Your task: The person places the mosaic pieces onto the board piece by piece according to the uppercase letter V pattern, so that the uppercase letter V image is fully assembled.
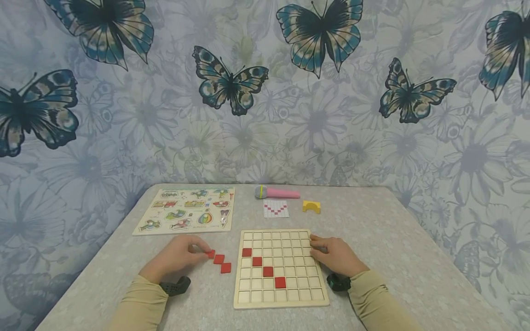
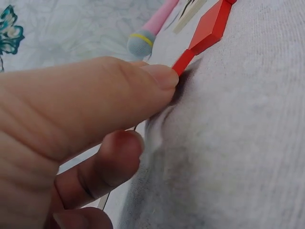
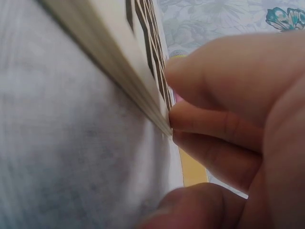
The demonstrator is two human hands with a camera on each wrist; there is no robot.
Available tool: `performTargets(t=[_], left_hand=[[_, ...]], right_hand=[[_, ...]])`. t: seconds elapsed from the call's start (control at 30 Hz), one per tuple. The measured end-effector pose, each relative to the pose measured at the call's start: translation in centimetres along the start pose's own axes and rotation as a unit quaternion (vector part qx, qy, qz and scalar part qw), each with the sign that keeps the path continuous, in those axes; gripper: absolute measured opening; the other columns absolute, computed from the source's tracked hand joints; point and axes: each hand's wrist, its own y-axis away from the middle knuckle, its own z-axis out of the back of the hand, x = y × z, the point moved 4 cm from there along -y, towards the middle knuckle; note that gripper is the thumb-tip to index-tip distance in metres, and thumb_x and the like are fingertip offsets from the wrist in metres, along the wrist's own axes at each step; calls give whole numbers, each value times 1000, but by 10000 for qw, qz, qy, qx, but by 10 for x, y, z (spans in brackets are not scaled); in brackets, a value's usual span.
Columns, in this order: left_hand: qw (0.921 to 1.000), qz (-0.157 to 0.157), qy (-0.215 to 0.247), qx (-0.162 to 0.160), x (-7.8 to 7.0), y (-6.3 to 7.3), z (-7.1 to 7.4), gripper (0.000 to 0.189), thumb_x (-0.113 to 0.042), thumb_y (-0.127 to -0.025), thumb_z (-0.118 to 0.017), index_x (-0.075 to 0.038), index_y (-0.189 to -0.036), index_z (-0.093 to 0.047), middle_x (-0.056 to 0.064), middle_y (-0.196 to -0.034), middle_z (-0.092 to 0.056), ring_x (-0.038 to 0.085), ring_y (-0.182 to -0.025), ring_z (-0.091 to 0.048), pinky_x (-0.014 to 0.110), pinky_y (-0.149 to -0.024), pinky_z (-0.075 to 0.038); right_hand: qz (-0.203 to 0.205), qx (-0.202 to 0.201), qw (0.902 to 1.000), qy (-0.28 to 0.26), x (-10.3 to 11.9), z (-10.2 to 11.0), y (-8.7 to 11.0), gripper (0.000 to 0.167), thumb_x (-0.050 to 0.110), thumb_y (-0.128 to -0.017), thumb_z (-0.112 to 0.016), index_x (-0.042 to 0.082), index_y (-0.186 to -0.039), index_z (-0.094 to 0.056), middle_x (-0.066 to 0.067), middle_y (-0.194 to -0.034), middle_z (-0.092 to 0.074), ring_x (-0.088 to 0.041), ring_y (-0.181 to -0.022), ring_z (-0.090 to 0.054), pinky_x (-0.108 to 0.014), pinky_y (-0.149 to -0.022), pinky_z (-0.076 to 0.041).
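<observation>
On the table left of the board, my left hand [image 1: 179,253] pinches a red square tile [image 1: 211,253] between thumb and forefinger. That tile ends a slanting row with two more, a middle red tile [image 1: 219,259] and a lower red tile [image 1: 225,268]. The wooden grid board [image 1: 290,296] lies flat, with several red tiles set in a diagonal from its upper left down toward the lower middle, such as one red tile [image 1: 268,271]. At the board's right edge rest the extended fingertips of my right hand [image 1: 337,255]; the right wrist view shows them against its side.
Behind the board lie a small pattern card [image 1: 276,214] with a red V of squares, a pink toy microphone [image 1: 283,193] and a yellow arch block [image 1: 311,203]. A picture puzzle board [image 1: 186,229] is at the back left. A butterfly-patterned wall [image 1: 290,138] borders the table's far edge.
</observation>
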Motion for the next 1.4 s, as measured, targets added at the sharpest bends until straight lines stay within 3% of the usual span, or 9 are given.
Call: performTargets(t=[0.33,0.53,0.77,0.97,1.0,1.1,1.2,1.23,1.4], left_hand=[[9991,-122,-18,-403,-6,-1,5,12,-29,-87,-83,-31,-98,-81,-10,-106,-77,15,-94,-68,38,-80,-54],[9970,-423,-27,-640,-22,-5,-6,14,-34,-87,-83,-33,-101,-81,-14,-105,-76,7,-89,-64,29,-76,-53],[9945,-895,192,-503,-50,-4,-27,16,-20,-88,-82,-26,-103,-82,-8,-106,-75,2,-72,-61,24,-65,-52],[9885,-1381,239,-561,-67,-4,-40,18,-28,-88,-82,-23,-105,-83,-9,-106,-75,0,-75,-58,23,-61,-50],[9879,-1425,298,-533,-70,-3,-42,19,-29,-88,-82,-22,-106,-83,-9,-106,-75,1,-74,-57,23,-60,-49],[9877,-1440,498,-364,-78,-2,-48,19,-30,-89,-82,-23,-107,-82,-10,-106,-75,1,-71,-57,23,-57,-49],[9868,-1481,636,-162,-89,-1,-53,19,-31,-90,-81,-25,-108,-82,-10,-107,-74,2,-71,-58,24,-57,-50],[9861,-1523,653,-114,-93,-1,-55,19,-31,-90,-80,-26,-108,-82,-11,-107,-73,1,-71,-58,24,-58,-51],[9817,-1854,420,122,-118,-4,-67,16,-31,-91,-80,-26,-105,-82,-13,-104,-74,0,-72,-57,23,-63,-50]], right_hand=[[-51,-2,10000,-56,0,0,-1,37,27,-99,-70,9,-131,-71,-5,-149,-58,-33,-141,-50,-54,-113,-41],[-65,-13,10000,-3,-1,-1,-1,37,27,-99,-70,9,-131,-71,-4,-149,-58,-32,-141,-50,-54,-113,-41],[-29,-49,9999,87,-2,0,-2,39,27,-97,-72,9,-132,-70,-4,-149,-58,-32,-141,-51,-54,-111,-42],[-33,-63,9999,154,-3,-1,-3,39,27,-97,-73,10,-132,-71,-3,-148,-59,-32,-139,-53,-51,-107,-48],[-40,-39,9999,160,-3,-1,-3,39,27,-97,-73,10,-132,-71,-3,-148,-59,-33,-131,-60,-49,-100,-53],[-33,-12,9998,183,-2,-3,-5,40,29,-97,-72,10,-132,-70,-2,-148,-59,-34,-128,-62,-46,-95,-54],[-39,-18,9999,153,-3,-3,-5,41,29,-97,-72,9,-132,-70,-3,-148,-59,-34,-130,-61,-50,-101,-52],[-42,-48,9999,152,-4,-3,-5,40,28,-97,-73,9,-132,-71,-3,-148,-59,-32,-138,-54,-52,-108,-47],[-70,-94,9998,173,-7,-2,-4,38,26,-97,-73,9,-130,-72,-3,-148,-59,-32,-139,-53,-54,-111,-43]])
